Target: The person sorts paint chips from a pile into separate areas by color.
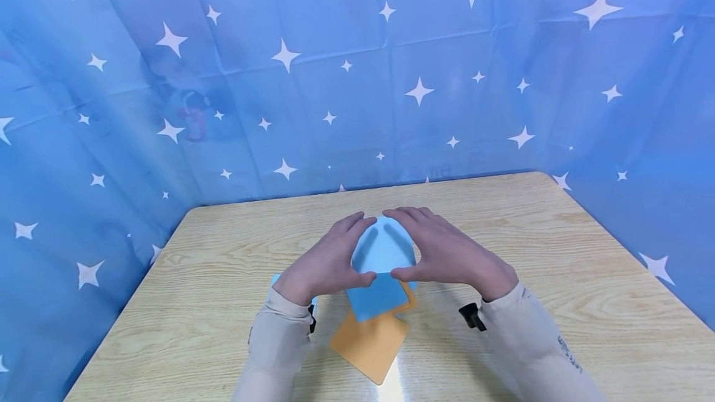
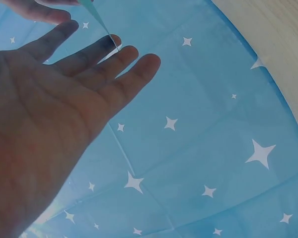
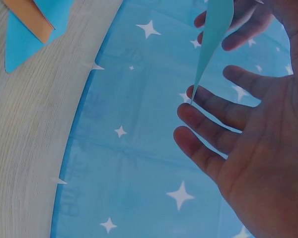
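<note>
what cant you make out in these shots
- Blue sheet: in the head view both hands cover its side edges, so its full shape is unclear.
- Left hand and right hand: whether the fingertips pinch or only press the sheet is not clear in any view.
- Papers on the table: the orange sheet is partly under another blue sheet; how many lie stacked is unclear.
- Wrist views: each shows the held sheet only edge-on.
</note>
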{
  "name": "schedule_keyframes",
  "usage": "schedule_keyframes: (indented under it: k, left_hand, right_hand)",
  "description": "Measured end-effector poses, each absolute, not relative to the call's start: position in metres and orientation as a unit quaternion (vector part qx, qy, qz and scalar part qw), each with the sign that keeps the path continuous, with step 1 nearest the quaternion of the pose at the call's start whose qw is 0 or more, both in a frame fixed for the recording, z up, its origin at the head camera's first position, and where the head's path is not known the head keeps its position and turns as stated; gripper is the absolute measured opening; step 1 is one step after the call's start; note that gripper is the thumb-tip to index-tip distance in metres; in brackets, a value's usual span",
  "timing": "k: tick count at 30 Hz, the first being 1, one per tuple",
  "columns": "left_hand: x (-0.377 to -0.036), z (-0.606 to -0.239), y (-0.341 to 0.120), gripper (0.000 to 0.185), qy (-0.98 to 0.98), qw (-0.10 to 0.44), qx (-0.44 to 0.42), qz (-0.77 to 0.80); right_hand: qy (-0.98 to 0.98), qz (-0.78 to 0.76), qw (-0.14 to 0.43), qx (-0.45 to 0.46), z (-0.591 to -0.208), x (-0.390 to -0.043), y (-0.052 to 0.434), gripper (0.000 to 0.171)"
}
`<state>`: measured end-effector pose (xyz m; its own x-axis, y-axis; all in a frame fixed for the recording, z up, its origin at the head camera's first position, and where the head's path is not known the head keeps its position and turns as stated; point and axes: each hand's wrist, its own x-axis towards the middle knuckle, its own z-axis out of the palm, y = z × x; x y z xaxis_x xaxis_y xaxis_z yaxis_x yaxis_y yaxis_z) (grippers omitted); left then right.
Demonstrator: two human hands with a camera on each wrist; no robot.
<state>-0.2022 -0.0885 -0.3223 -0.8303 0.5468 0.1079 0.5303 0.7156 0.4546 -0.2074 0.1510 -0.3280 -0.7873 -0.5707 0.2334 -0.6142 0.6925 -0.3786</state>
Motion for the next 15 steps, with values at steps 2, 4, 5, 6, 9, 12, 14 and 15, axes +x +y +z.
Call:
schedule_keyframes:
  k: [2,4,5,6,9,12,14,15]
  left_hand:
    - [-0.2023,-0.3220,-0.0892,0.086,0.926,0.018,0.291,0.240]
    - [-0.2024,-0.3217,-0.0900,0.085,0.926,0.019,0.291,0.238]
    - [-0.2025,-0.3215,-0.0903,0.085,0.927,0.019,0.291,0.237]
    - [-0.2026,-0.3214,-0.0906,0.085,0.927,0.021,0.291,0.236]
    - [-0.2032,-0.3215,-0.0918,0.084,0.926,0.025,0.291,0.238]
    - [-0.2028,-0.3212,-0.0943,0.084,0.927,0.033,0.287,0.240]
    - [-0.2028,-0.3213,-0.0966,0.083,0.927,0.035,0.284,0.241]
    - [-0.2026,-0.3211,-0.0981,0.083,0.928,0.037,0.282,0.241]
  right_hand:
    - [-0.918,0.222,0.053,0.326,-0.3285,-0.2075,0.1506,0.095]
    - [-0.916,0.220,0.061,0.331,-0.3291,-0.2076,0.1503,0.095]
    - [-0.915,0.219,0.063,0.333,-0.3292,-0.2076,0.1501,0.094]
    - [-0.915,0.219,0.064,0.333,-0.3292,-0.2076,0.1497,0.094]
    - [-0.915,0.220,0.063,0.332,-0.3286,-0.2073,0.1483,0.094]
    - [-0.915,0.222,0.060,0.331,-0.3281,-0.2070,0.1455,0.094]
    - [-0.913,0.226,0.061,0.333,-0.3282,-0.2073,0.1428,0.094]
    - [-0.912,0.228,0.061,0.336,-0.3285,-0.2076,0.1412,0.093]
